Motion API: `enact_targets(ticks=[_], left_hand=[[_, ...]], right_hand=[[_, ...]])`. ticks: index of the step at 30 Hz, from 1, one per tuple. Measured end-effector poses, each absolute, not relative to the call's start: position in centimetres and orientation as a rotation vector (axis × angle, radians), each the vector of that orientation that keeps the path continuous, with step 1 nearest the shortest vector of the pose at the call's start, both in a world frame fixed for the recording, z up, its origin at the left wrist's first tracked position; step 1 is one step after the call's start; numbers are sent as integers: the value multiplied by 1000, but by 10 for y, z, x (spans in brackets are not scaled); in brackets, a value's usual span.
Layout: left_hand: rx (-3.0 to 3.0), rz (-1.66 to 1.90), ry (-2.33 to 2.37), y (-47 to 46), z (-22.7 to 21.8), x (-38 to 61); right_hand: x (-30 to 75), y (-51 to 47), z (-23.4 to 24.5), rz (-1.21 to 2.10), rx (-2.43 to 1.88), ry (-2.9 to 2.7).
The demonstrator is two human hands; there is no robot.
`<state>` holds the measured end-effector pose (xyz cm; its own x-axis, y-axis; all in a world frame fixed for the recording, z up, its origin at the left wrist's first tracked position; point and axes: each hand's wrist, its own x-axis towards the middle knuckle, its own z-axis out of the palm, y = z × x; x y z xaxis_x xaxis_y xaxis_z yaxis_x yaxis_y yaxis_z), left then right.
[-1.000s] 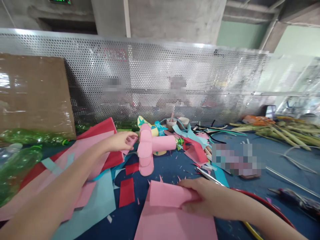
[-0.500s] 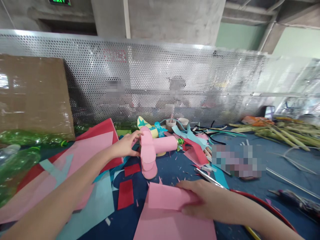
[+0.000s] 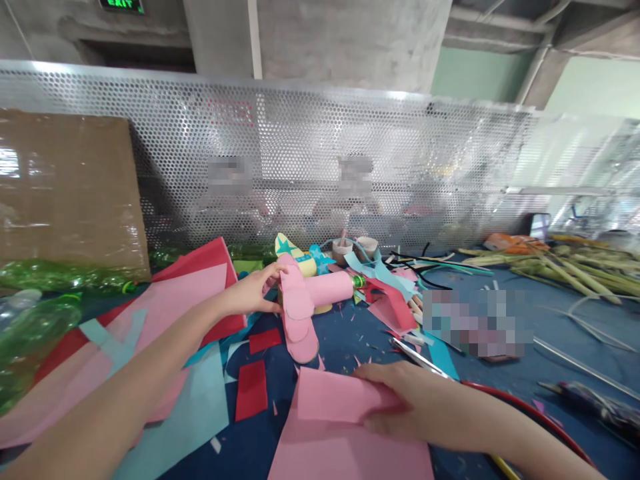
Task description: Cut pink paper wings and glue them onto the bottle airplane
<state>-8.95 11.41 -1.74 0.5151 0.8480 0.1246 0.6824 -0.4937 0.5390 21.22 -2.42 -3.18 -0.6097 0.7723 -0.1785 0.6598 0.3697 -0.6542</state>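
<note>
My left hand [image 3: 257, 288] grips the near side of a pink paper-covered toy airplane [image 3: 300, 307], thumb and fingers closed at its tail end. The airplane has long rounded wings, and a green bottle neck [image 3: 358, 281] sticks out of its right end. My right hand [image 3: 395, 400] is closed on a sheet of pink paper [image 3: 345, 443] whose far edge is folded over towards me; the thumb lies on the fold and some fingers are hidden. Right behind the pink airplane stands a yellow and blue one [image 3: 307, 261].
Red, pink and light blue paper sheets [image 3: 190, 287] are heaped at left beside green plastic bottles [image 3: 40, 347]. Scissors [image 3: 420, 357] lie by my right hand. Two small cups [image 3: 367, 247] stand at the back before a perforated metal panel [image 3: 310, 147]. Dry stalks [image 3: 575, 267] lie at right.
The pink airplane has turned slightly, its near wing end swinging a little right and towards me. My right hand and the folded pink sheet are almost unmoved.
</note>
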Motion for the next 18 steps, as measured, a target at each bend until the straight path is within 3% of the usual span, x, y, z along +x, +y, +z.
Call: enact_targets(ticks=[18], left_hand=[[2358, 175, 1243, 98, 24, -113]], right_hand=[[214, -26, -31, 1128, -1431, -2390]])
